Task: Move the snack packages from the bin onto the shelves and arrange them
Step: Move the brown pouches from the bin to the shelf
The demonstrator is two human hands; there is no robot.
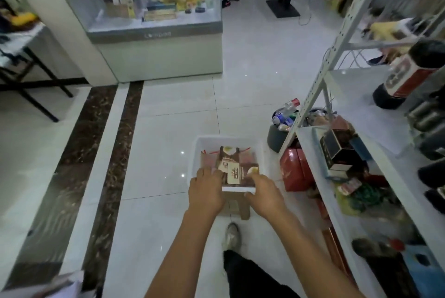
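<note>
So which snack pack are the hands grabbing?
The nearest brown pack, the one with the white edge: the left hand and right hand hold its two sides. The other packs lie farther back in the bin.

One bin (pixel 195 153); one left hand (pixel 207 191), one right hand (pixel 265 197); one shelf rack (pixel 313 95); one glass counter (pixel 154 35); packages (pixel 231 167) too blurred to count

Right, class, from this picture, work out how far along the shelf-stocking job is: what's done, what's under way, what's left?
Done: unclear. The shelves hold mixed goods, but nothing shows whether any came from the bin. In hand: the left hand and right hand hold a brown snack package over the bin. Left: shelve it, then the other packages lying in the bin, and arrange them.
</note>
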